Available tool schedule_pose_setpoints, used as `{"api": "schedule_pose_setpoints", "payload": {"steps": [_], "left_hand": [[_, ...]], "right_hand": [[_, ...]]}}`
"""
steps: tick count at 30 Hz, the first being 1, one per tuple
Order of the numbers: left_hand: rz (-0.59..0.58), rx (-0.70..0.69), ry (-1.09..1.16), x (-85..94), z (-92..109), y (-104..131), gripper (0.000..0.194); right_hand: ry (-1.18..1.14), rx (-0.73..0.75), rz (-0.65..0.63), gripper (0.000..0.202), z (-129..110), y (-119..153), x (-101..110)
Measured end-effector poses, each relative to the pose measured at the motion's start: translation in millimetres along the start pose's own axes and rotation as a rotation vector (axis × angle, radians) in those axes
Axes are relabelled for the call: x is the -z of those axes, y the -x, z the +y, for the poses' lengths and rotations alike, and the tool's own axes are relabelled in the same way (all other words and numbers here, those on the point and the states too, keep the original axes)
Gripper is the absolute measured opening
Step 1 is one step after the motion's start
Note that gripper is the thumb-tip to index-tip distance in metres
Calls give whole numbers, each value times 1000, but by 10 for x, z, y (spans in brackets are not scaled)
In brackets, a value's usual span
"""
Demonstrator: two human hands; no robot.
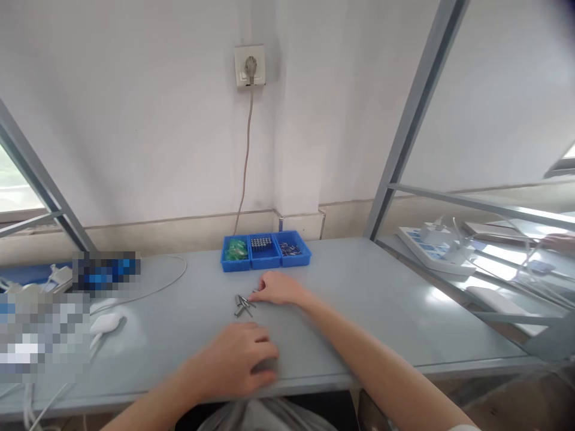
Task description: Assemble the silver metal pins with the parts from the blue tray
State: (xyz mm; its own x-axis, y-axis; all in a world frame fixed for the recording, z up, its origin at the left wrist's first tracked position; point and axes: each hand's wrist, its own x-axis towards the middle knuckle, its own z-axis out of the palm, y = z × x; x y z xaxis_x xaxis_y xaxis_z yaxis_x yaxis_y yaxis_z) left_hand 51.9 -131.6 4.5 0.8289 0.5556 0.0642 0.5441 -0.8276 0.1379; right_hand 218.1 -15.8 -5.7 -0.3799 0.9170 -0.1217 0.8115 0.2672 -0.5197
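Observation:
My right hand (279, 288) reaches to the middle of the table, its thumb and fingertips pinched together beside a small heap of metal pieces (243, 303). The heap holds short cylinders and thin pins, lying loose and crossed on the tabletop. Whatever sits between the right fingertips is too small to make out. Nearer the front edge, my left hand (238, 358) is held palm down with curved fingers, the thumb apart from them and nothing in the gap. Behind the heap stands a blue three-compartment tray (265, 263): green material on the left, upright metal cylinders in the middle, loose metal pins on the right.
A white adapter (106, 323) and its cables lie on the left of the grey table (359, 299). Metal frame posts (415, 114) slant up at both sides. A wall socket (250, 66) has a plugged-in cord running down behind the tray. Beyond the right post, another person's hand (559, 242) shows.

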Motion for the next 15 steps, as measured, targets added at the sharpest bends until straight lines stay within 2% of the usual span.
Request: {"api": "schedule_pose_setpoints", "payload": {"steps": [2,6,11,15], "left_hand": [[6,21,-16,-40,-19,6,10],[58,52,-94,-109,-210,0,20],[139,2,-263,-235,-518,-56,27],[200,-70,-380,-273,-643,-133,22]], "right_hand": [[1,12,0,41,8,3,-6],[-6,-11,-7,41,-1,4,4],[-13,-26,-33,41,-34,-14,32],[12,-37,-31,39,-51,-5,22]]}}
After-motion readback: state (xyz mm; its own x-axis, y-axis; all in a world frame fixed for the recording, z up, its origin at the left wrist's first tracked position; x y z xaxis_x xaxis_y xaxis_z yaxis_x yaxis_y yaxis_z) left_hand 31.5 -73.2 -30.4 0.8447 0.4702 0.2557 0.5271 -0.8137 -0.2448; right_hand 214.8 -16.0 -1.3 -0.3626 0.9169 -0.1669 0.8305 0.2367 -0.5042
